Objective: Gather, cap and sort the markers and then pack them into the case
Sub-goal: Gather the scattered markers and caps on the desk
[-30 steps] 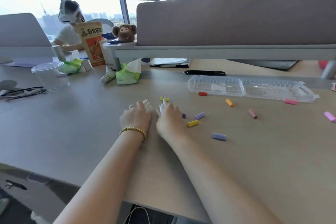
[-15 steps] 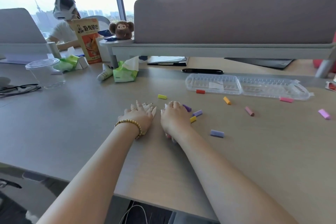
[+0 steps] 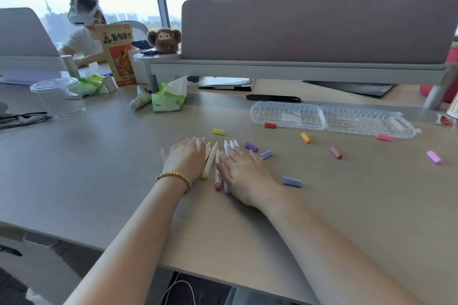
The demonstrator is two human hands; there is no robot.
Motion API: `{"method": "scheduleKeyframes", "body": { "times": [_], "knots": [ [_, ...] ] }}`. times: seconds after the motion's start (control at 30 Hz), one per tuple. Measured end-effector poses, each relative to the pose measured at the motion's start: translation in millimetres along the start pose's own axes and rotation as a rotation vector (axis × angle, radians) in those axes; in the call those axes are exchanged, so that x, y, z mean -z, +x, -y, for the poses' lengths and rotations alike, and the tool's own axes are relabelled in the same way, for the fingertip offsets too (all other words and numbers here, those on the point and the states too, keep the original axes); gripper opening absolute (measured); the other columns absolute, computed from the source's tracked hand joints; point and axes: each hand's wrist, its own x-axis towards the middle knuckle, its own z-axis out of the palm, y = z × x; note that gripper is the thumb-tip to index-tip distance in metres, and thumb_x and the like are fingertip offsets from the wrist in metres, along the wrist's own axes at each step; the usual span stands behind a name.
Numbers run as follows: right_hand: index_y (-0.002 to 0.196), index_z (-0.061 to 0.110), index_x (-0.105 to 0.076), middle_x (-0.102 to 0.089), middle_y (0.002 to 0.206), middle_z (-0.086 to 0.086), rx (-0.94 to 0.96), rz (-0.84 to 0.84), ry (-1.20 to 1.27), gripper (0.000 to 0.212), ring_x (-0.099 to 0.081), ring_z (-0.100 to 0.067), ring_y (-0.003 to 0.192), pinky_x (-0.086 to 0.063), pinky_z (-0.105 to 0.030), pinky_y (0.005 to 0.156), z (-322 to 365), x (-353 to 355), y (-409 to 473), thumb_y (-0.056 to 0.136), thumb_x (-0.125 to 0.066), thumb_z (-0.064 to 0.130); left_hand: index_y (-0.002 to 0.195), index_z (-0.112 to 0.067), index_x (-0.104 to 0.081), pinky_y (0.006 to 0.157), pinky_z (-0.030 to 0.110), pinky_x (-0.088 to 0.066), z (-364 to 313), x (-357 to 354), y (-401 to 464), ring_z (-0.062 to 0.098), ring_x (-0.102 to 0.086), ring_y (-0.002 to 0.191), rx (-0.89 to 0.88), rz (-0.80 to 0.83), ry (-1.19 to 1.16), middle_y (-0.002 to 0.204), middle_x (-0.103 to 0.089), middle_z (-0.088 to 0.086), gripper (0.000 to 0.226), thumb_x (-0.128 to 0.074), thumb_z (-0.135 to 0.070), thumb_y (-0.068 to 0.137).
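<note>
Office desk, window behind. Compared with half a second ago, the two hands have drawn slightly apart, exposing a gathered row of uncapped markers between them. Left hand and right hand lie flat on the markers, fingers extended (nothing gripped). Gathering appears complete; capping is judged next. Loose caps, e.g. a purple cap, lie scattered beside the open clear case.
</note>
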Motion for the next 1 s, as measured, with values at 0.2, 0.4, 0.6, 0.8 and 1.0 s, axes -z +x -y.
{"method": "scheduleKeyframes", "body": {
  "times": [0.2, 0.4, 0.6, 0.8, 1.0],
  "knots": [
    [0.151, 0.019, -0.016, 0.000, 0.160, -0.002, -0.022, 0.022, 0.165, 0.059, 0.007, -0.013, 0.146, 0.002, -0.037, 0.119, 3.3, 2.9, 0.7, 0.100, -0.017, 0.048, 0.134, -0.022, -0.049, 0.116, 0.028, -0.013, 44.0, 12.5, -13.5, 0.014, -0.021, 0.141, -0.228, -0.022, -0.284, 0.150, -0.033, -0.003, 0.038, -0.036, -0.029, 0.099],
    [0.151, 0.025, 0.003, 0.017, 0.158, 0.000, 0.132, 0.236, 0.051, 0.090, 0.022, -0.015, 0.143, 0.005, -0.042, 0.119, -9.6, 18.8, -17.0, 0.085, -0.042, 0.066, 0.145, -0.033, -0.026, 0.118, 0.036, -0.006, 44.7, 3.3, -18.3, 0.009, -0.005, 0.144, -0.356, 0.100, -0.071, 0.155, -0.013, -0.011, 0.044, -0.027, -0.034, 0.101],
    [0.151, 0.017, -0.017, -0.008, 0.159, -0.002, 0.141, 0.079, 0.010, 0.075, -0.003, -0.014, 0.147, -0.005, -0.034, 0.118, -2.4, 11.3, -7.3, 0.092, -0.037, 0.060, 0.134, -0.051, -0.018, 0.115, 0.047, 0.011, 57.1, 21.3, -25.6, 0.000, 0.007, 0.141, -0.331, 0.286, -0.325, 0.149, -0.010, -0.026, 0.080, -0.050, -0.079, 0.066],
    [0.148, 0.012, -0.026, -0.021, 0.156, -0.004, 0.126, -0.053, 0.117, 0.077, -0.011, -0.015, 0.145, -0.006, -0.025, 0.115, -8.9, 13.7, -3.0, 0.088, -0.054, 0.051, 0.141, -0.042, -0.029, 0.118, 0.042, 0.000, 52.3, 6.7, -12.2, 0.001, 0.003, 0.142, -0.486, 0.219, -0.063, 0.151, -0.010, -0.020, 0.117, -0.024, -0.100, 0.041],
    [0.130, 0.019, -0.053, -0.046, 0.137, -0.002, -0.046, -0.107, 0.134, 0.048, -0.032, -0.021, 0.131, -0.023, -0.030, 0.107, -37.5, 34.9, -6.5, 0.087, -0.063, 0.037, 0.139, -0.034, -0.039, 0.117, 0.043, -0.007, 38.0, 4.6, -8.6, 0.009, -0.015, 0.143, -0.441, 0.117, -0.057, 0.150, -0.028, -0.013, 0.081, -0.043, -0.078, 0.072]
  ]
}}
